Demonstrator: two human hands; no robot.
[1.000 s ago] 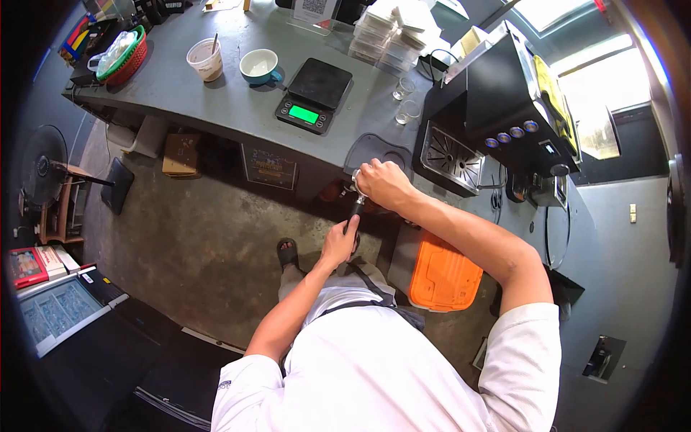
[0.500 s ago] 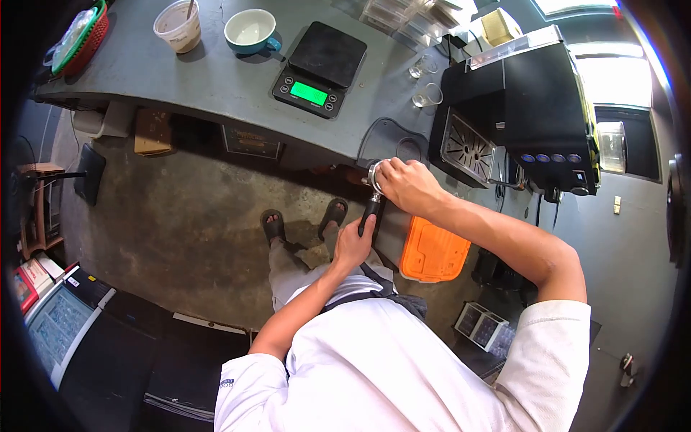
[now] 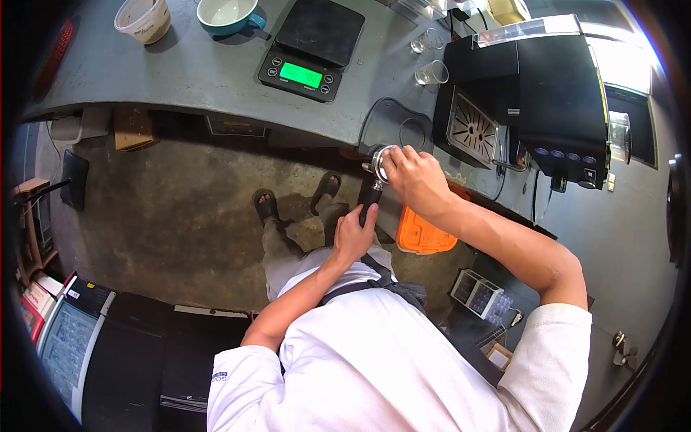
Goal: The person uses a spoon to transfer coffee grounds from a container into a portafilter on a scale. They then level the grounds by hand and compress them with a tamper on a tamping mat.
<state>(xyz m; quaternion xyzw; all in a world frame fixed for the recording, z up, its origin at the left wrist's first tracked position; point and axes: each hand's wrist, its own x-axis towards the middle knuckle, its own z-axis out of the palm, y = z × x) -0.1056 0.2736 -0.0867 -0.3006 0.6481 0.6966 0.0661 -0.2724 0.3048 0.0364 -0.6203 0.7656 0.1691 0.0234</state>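
Observation:
My left hand (image 3: 353,235) is closed around the black handle of a portafilter (image 3: 378,181), holding it in front of me near the counter's edge. Its metal head points away from me, and part of the shiny rim shows. Over that head my right hand (image 3: 417,181) is closed, fingers curled at the rim. Whatever those fingers grip is hidden beneath them. Just beyond the portafilter lies a dark mat (image 3: 392,124) on the counter, with a ring-shaped outline on it.
On the grey counter (image 3: 194,79) stand a black scale (image 3: 311,50) with a lit green display, a blue cup (image 3: 229,14), a plastic tub (image 3: 144,20) and two small glasses (image 3: 432,72). The espresso machine (image 3: 554,101) is at right. An orange-lidded box (image 3: 425,232) sits below my right forearm.
My view has shifted, so the counter items sit higher and further left. Both hands stay at the portafilter; slightly more of its rim shows beside my right fingers.

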